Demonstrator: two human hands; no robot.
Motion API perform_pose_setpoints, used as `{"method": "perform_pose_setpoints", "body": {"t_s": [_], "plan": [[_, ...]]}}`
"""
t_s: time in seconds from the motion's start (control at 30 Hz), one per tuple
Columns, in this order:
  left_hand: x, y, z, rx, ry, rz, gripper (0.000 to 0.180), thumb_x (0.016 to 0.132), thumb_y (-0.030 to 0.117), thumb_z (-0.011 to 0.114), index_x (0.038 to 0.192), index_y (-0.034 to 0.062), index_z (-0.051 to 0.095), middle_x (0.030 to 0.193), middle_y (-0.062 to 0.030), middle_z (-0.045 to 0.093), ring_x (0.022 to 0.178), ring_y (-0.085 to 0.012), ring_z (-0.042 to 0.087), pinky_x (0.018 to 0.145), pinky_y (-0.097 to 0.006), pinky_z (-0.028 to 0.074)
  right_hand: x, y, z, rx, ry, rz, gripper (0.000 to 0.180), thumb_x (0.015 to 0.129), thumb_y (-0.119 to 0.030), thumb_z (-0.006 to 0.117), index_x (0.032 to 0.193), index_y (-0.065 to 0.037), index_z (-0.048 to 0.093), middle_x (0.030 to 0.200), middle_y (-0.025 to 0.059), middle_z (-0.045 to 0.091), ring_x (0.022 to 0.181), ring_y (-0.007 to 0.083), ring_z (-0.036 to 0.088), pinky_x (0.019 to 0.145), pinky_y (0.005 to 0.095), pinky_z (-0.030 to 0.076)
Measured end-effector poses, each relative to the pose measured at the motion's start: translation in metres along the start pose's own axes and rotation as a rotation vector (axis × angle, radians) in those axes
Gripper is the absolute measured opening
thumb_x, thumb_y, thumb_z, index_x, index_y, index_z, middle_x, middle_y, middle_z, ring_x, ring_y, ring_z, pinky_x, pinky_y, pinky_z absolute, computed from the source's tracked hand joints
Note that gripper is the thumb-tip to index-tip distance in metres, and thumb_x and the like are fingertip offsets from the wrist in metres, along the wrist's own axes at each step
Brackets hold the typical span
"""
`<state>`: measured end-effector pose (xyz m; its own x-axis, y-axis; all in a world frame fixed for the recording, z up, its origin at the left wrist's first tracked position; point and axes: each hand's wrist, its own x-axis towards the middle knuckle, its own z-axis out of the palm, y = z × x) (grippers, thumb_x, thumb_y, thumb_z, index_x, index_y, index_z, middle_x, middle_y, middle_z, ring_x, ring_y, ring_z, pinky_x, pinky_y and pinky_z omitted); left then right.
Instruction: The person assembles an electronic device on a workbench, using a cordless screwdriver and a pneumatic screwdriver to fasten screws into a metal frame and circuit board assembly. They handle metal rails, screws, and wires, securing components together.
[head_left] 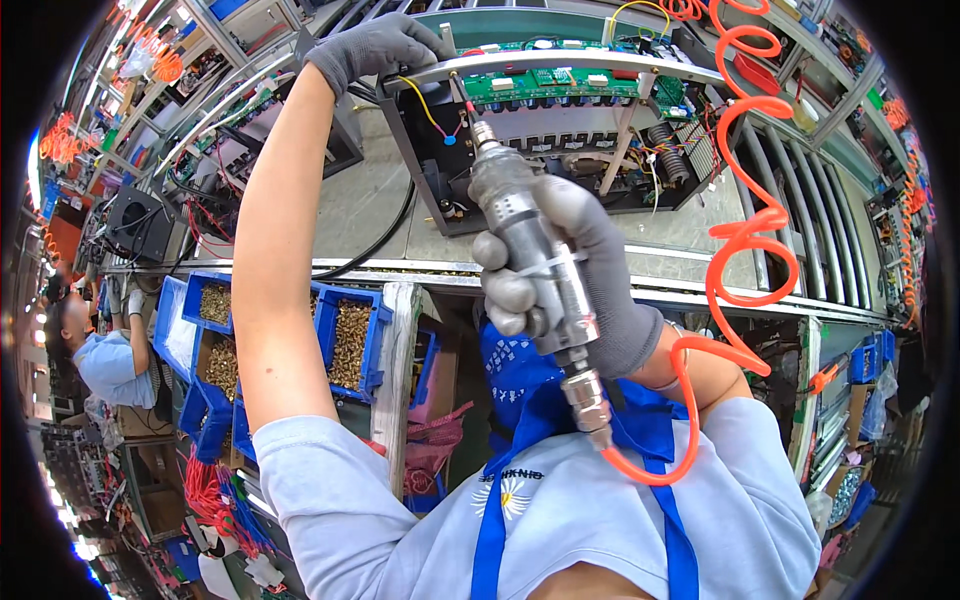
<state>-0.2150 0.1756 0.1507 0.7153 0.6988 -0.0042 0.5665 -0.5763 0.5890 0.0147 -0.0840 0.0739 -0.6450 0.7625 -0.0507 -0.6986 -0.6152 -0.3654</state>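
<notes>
My right hand (590,260), in a grey glove, is wrapped around an air screwdriver (525,235) with a silver body. Its thin bit points up and away, and the tip meets the left part of a metal rail (560,62) along the top of an open dark metal chassis (425,165). My gloved left hand (375,50) grips the far left corner of that chassis, fingers curled over the edge. Inside sits a green circuit board (545,85). A yellow wire (420,100) hangs near the bit.
An orange coiled air hose (745,240) runs from the screwdriver up the right side. Blue bins (375,345) of brass-coloured fasteners stand at the bench's near edge. A roller conveyor (810,210) lies right. Another person (115,350) works far left. A black cable (385,245) crosses the bench.
</notes>
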Motion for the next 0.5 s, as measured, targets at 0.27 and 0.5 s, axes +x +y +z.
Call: {"method": "perform_pose_setpoints", "body": {"t_s": [0.27,0.5], "plan": [[0.000,-0.021,0.000,-0.039,0.045,-0.048,0.039,0.076,0.013,0.064,0.113,0.0006,0.072,0.093,-0.0046,0.070,0.080,-0.0095,0.061,0.074,-0.023,0.051,0.006,0.014,0.015,-0.559,0.296,-0.058,0.043,0.095,-0.044,0.054,0.116,-0.007,0.046,0.086,0.0075,0.058,0.060,0.0159,0.061,0.052,0.0316,0.054],[0.002,-0.027,-0.004,-0.009,0.025,-0.082,0.038,0.076,0.013,0.065,0.111,0.0024,0.073,0.092,-0.0034,0.070,0.079,-0.0085,0.060,0.072,-0.023,0.050,0.012,0.009,0.018,-0.107,0.106,-0.058,0.039,0.099,-0.048,0.047,0.117,-0.013,0.049,0.085,0.0072,0.063,0.061,0.0158,0.062,0.052,0.0337,0.055]]}}
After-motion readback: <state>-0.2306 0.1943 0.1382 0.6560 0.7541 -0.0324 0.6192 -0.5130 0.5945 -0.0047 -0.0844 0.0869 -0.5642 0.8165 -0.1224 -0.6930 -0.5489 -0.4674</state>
